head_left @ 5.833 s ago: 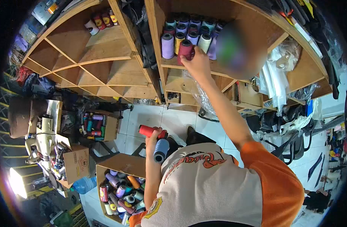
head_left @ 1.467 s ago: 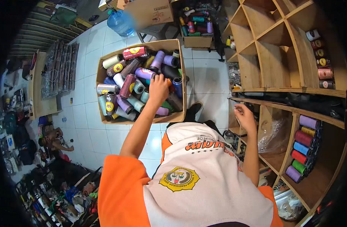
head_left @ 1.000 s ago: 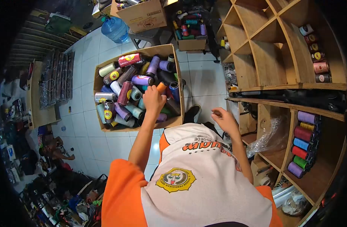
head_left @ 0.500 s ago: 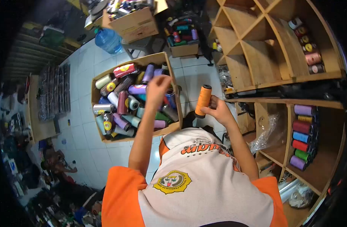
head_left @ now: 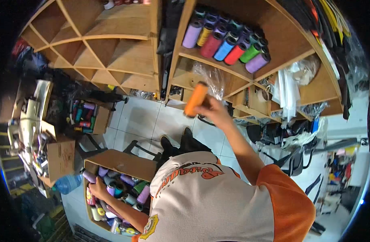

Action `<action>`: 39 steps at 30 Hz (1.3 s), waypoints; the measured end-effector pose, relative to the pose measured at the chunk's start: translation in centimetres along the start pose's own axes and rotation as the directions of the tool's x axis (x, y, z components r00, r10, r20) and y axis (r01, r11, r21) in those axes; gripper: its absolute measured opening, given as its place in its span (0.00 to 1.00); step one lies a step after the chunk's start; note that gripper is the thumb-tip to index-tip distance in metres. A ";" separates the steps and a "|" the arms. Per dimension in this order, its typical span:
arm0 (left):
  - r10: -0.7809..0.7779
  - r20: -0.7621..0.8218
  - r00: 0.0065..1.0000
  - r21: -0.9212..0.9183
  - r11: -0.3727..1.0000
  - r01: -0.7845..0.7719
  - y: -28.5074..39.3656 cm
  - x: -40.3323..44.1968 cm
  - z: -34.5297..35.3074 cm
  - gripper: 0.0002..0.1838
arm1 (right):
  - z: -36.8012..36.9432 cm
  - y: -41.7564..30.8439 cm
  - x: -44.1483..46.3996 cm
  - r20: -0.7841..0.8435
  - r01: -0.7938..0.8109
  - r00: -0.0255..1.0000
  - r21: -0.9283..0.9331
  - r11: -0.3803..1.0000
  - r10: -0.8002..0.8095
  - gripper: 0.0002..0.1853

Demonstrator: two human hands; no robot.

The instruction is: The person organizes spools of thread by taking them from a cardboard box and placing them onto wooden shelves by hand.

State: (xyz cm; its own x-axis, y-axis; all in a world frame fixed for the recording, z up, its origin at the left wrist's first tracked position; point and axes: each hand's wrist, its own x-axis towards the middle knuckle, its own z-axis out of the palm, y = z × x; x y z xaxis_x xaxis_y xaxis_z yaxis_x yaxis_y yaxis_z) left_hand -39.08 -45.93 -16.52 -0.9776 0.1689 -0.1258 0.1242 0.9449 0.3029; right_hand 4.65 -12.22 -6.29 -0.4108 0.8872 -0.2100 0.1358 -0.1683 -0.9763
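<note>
Carton (head_left: 60,161) left of the left hand (head_left: 98,188) bears red print, too small to read. That hand's fingers are clamped on a lavender spool (head_left: 89,176), at the rim of an open box (head_left: 124,162) of spools. The right hand's (head_left: 212,111) fingers are clamped on a tilted orange spool (head_left: 196,99); beyond them, spools line a shelf (head_left: 284,64).

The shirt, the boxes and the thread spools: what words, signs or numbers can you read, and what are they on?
No text reads clearly.
Grey-white and orange T-shirt: dark and orange curly lettering, too blurred.
Yellow shirt badge: writing too small.
Brown cardboard box beside the blue water bottle: faint reddish print, unreadable.
Round yellow spool labels: too small.
</note>
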 end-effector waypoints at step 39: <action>0.911 0.364 0.194 -0.882 0.404 -0.242 34.6 -22.6 5.9 0.23 | -10.8 -1.0 5.1 -0.710 0.011 0.471 -0.589 0.808 -0.524 0.19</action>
State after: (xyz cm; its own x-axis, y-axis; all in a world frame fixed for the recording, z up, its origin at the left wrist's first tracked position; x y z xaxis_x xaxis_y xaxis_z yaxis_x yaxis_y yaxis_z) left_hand -11.67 -15.41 -8.77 -0.0141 0.9956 -0.0923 0.1370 0.0933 0.9862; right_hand 12.11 -2.88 -5.83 0.3755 0.8110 0.4487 0.6362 0.1266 -0.7611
